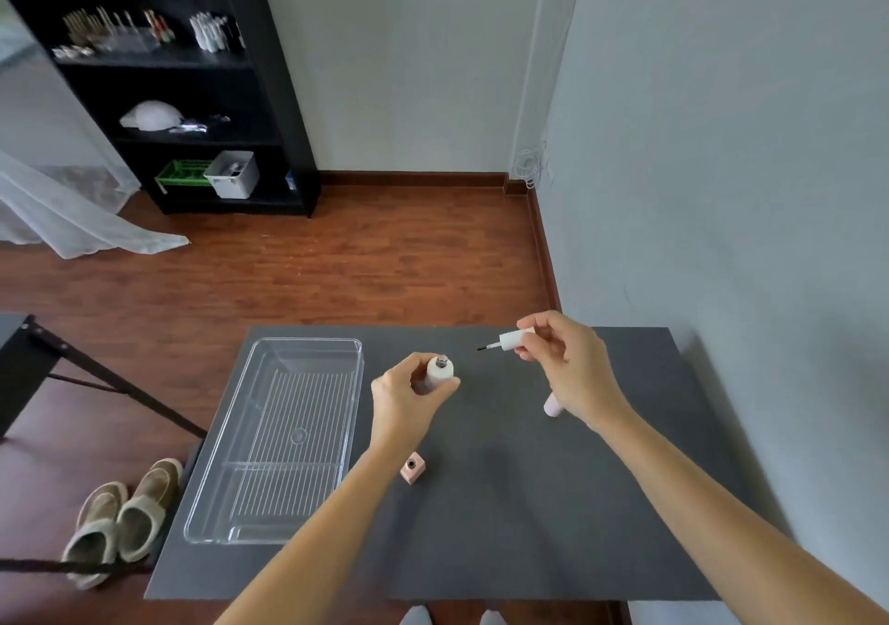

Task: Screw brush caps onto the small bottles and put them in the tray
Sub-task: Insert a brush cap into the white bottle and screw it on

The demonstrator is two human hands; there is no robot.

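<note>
My left hand grips a small white bottle upright above the dark table, its open metal neck showing. My right hand pinches a white brush cap to the right of the bottle, with the thin black brush pointing left toward the neck and a gap between them. A pink square bottle without a cap stands on the table under my left forearm. A pale pink cap or bottle lies on the table, partly hidden behind my right hand. The clear plastic tray sits at the table's left and holds nothing.
The dark grey table stands against a wall on the right. A pair of beige slippers lies on the wooden floor to the left, beside a black table leg. A black shelf unit stands far back.
</note>
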